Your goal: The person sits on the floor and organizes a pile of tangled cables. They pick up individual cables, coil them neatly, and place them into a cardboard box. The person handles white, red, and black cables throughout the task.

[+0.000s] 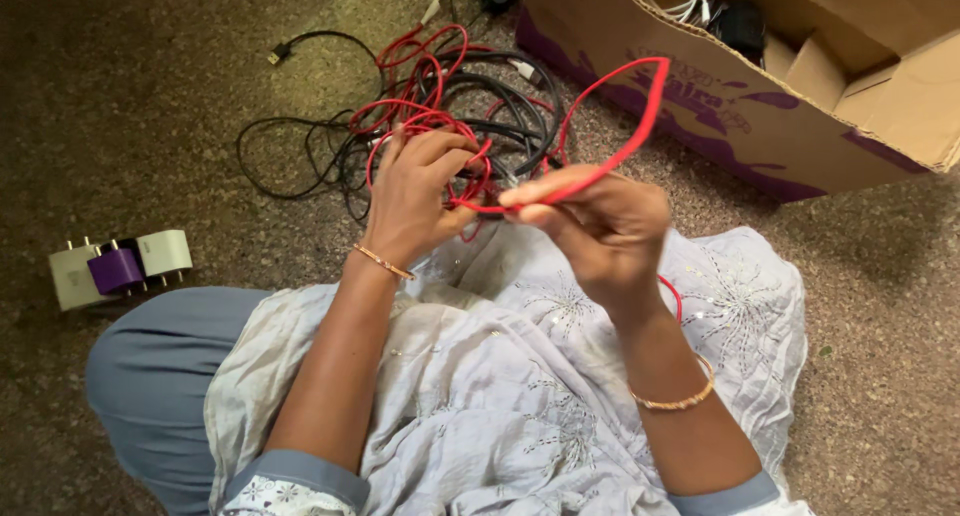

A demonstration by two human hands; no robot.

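Observation:
My left hand (415, 191) grips a coil of red cable (425, 126), its fingers curled around the loops. My right hand (600, 221) pinches the same red cable (640, 126) between thumb and fingers; from there the cable arcs up and bends over in a loop toward the box. Both hands are raised over my lap, which is covered in white embroidered cloth (500, 376). A thin bangle sits on each wrist.
A tangle of black and red cables (500, 96) lies on the speckled floor beyond my hands. An open cardboard box (760, 106) holding more cables stands at the upper right. Three plug adapters, two white and one purple (115, 269), lie at the left.

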